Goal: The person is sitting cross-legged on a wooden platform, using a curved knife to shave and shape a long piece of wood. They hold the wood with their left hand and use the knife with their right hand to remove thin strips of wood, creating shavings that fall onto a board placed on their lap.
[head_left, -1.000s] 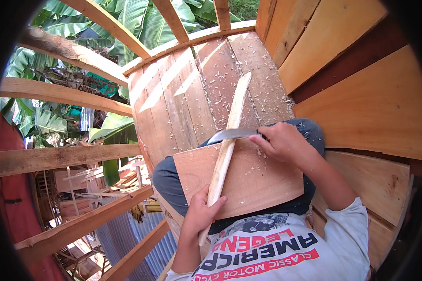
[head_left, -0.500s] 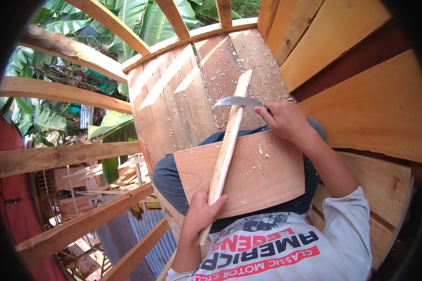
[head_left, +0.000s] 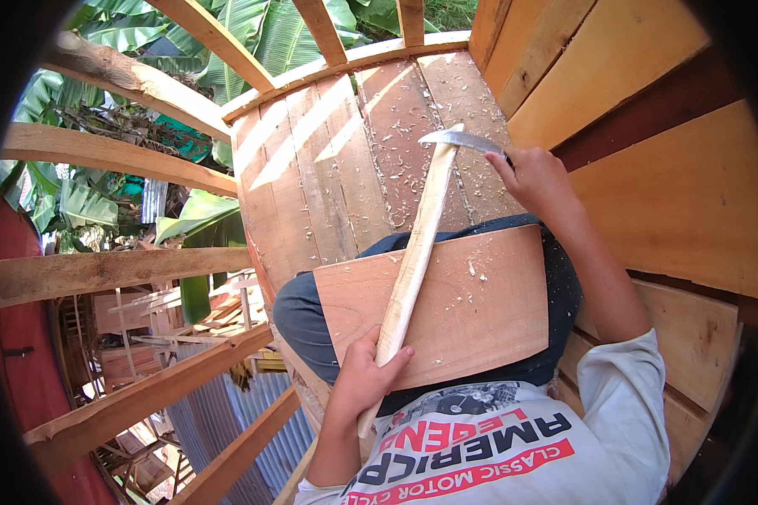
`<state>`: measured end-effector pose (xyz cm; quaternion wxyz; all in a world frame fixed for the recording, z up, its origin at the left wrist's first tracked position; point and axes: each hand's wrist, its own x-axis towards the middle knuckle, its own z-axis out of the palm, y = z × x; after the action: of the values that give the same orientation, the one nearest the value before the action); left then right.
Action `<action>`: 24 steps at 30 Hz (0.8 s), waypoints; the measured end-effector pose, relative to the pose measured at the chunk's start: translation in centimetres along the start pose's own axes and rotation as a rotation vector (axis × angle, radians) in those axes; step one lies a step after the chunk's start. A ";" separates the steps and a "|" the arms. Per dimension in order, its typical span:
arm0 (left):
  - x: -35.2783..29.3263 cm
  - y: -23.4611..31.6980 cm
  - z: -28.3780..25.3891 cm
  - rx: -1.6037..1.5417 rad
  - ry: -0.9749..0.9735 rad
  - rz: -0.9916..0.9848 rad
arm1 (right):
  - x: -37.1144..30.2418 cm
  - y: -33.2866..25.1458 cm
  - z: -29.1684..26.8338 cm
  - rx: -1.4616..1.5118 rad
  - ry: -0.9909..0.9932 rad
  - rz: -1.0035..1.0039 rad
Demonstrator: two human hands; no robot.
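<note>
A long pale wooden stick slants across my lap, its far end out over the floor. My left hand is wrapped round the near part of it, close to my shirt. In my right hand is a curved knife with a grey blade; the fingers hide most of its handle. The blade lies across the stick near its far tip. Beneath the stick, a flat reddish-brown board rests on my legs, with a few wood shavings on it.
Shavings are scattered over the plank floor ahead of me. Wooden plank walling rises close on the right. On the left, spaced wooden bars border the floor, with banana leaves and corrugated sheets beyond.
My right hand has moved the knife forward and slightly right along the stick, from its upper middle to near the far tip. The left hand keeps its grip in nearly the same place.
</note>
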<state>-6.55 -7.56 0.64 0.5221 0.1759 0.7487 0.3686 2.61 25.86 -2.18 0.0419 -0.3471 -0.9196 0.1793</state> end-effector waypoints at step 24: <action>0.2 -0.8 -0.1 0.025 0.003 0.020 | -1.5 -2.1 -0.7 -0.054 -0.091 0.049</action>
<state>-6.60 -8.02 -0.03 0.5150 0.1893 0.7523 0.3647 2.61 23.61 -0.66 -0.0134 -0.3619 -0.9163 0.1711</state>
